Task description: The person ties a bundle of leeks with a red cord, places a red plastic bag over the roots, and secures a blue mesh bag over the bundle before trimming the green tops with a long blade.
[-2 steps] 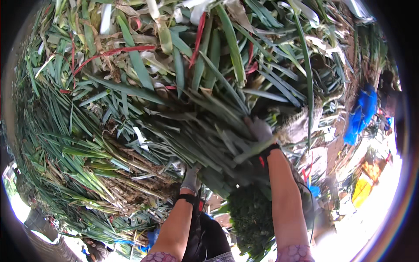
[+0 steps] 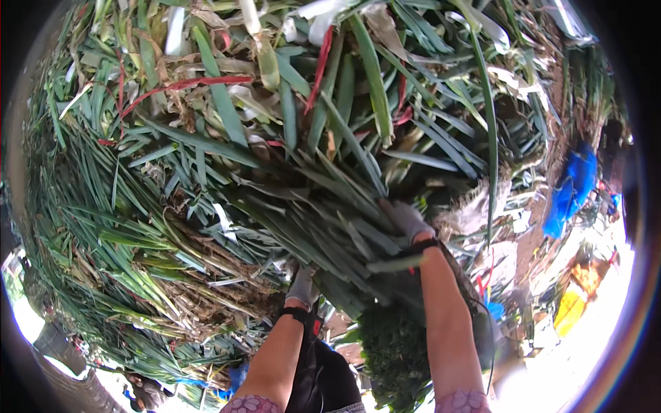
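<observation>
A thick bunch of long green onion leaves (image 2: 313,227) lies slantwise between my hands, on top of a big heap of the same leaves. My left hand (image 2: 301,288), in a pale grey glove, is closed at the near edge of the bunch, its fingertips partly hidden under leaves. Farther off and to the right, my right hand (image 2: 408,220), gloved alike, presses around the bunch's right side. One loose leaf (image 2: 396,263) crosses in front of my right wrist. Dark bands circle both wrists.
Red ribbon strips (image 2: 186,84) and pale dry husks are mixed into the heap. Rooted stalks (image 2: 206,296) lie at left. A dense dark green bundle (image 2: 392,351) stands low between my forearms. Blue plastic (image 2: 575,186) and a yellow piece (image 2: 569,313) lie at right.
My right hand has come slightly nearer, and the loose leaf at its wrist has dropped lower. My left hand has hardly moved. The whole view has shifted a little.
</observation>
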`<state>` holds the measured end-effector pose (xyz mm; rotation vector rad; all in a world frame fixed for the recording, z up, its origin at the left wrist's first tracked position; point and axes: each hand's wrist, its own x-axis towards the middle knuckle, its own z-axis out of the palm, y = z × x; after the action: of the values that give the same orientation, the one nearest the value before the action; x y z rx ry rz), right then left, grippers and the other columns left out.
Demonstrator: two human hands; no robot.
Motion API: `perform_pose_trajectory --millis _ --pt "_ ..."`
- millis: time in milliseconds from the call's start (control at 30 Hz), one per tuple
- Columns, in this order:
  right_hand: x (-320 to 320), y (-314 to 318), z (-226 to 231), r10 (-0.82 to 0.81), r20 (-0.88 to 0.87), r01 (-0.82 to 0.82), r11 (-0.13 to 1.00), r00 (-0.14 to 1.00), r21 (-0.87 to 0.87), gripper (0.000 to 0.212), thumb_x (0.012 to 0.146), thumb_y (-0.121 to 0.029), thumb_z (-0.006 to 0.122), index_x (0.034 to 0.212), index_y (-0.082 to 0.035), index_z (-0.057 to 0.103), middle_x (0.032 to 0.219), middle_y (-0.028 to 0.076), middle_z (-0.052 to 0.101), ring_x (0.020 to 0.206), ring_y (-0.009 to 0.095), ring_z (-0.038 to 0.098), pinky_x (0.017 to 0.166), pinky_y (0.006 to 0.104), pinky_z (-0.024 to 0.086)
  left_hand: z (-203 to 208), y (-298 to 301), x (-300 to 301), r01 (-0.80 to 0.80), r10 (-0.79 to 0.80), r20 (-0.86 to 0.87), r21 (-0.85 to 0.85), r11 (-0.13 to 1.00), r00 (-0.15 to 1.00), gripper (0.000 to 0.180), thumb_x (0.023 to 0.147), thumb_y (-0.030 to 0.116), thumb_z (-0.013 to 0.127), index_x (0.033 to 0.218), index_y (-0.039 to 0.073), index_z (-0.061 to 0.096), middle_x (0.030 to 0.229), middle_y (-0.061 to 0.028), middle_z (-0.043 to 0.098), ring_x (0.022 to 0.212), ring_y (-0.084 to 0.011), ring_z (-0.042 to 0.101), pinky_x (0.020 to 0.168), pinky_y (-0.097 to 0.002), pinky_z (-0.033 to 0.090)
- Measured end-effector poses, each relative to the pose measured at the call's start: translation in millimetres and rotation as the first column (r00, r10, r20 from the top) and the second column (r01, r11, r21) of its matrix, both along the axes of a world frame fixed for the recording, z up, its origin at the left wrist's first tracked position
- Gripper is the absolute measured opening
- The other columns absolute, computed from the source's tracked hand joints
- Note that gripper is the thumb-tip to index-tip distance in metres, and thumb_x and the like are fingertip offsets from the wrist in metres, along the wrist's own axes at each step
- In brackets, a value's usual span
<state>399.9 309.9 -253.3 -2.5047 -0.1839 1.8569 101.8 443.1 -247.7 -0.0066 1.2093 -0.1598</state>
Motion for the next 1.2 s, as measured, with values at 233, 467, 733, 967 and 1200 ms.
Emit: perform_pose_trajectory --millis 233,467,733,967,1200 --pt "-19.9 28.8 39.7 0.103 -0.189 -0.069 0.982 0.977 0.179 0.072 0.091 -0.061 0.031 0.111 0.000 0.062 0.113 0.024 0.061 0.110 0.039 0.056 0.096 0.0417 0.041 12.6 -7.7 3.1 0.470 -0.797 0.104 0.759 0.450 0.595 0.031 0.090 0.015 0.053 0.119 0.005 0.056 0.118 -0.0146 0.059 0.111 -0.0249 0.055 0.095 -0.0363 0.044" --pt "-18.0 70.0 127.2 0.090 -0.147 -0.059 0.979 0.985 0.197 0.076 0.089 -0.065 0.030 0.110 0.001 0.063 0.114 0.024 0.061 0.111 0.039 0.056 0.095 0.0413 0.041 82.4 52.9 36.9 0.292 -0.672 0.145 0.821 0.492 0.726 0.037 0.090 0.021 0.054 0.124 0.006 0.052 0.124 -0.0131 0.055 0.114 -0.0257 0.052 0.094 -0.0401 0.043" --pt "84.0 198.5 355.9 0.273 0.157 -0.310 0.899 0.949 0.310 0.077 0.087 -0.069 0.033 0.109 -0.003 0.065 0.111 0.020 0.064 0.105 0.038 0.060 0.094 0.0416 0.043 227.7 126.2 104.9 -0.092 -0.398 0.328 0.856 0.508 0.857 0.048 0.087 0.029 0.057 0.129 0.009 0.047 0.131 -0.0100 0.050 0.117 -0.0262 0.049 0.092 -0.0469 0.041" --pt "212.4 351.7 623.5 -0.713 0.207 -0.449 -0.167 0.670 0.878 0.040 0.090 -0.018 0.057 0.126 -0.002 0.051 0.118 0.023 0.057 0.109 0.034 0.057 0.091 0.0360 0.046 415.7 360.1 339.6 -0.319 -0.114 0.433 0.794 0.518 0.894 0.058 0.085 0.036 0.059 0.134 0.011 0.042 0.137 -0.0073 0.046 0.121 -0.0267 0.046 0.091 -0.0529 0.040" --pt "121.5 247.5 509.6 -0.664 0.385 -0.323 0.223 0.641 0.920 0.034 0.091 -0.007 0.054 0.124 0.002 0.053 0.119 0.019 0.059 0.110 0.030 0.058 0.094 0.0290 0.047 419.8 311.0 331.1 -0.027 -0.296 0.137 0.938 0.346 0.945 0.059 0.087 0.033 0.059 0.135 0.007 0.036 0.123 -0.0105 0.046 0.115 -0.0255 0.045 0.104 -0.0460 0.032"
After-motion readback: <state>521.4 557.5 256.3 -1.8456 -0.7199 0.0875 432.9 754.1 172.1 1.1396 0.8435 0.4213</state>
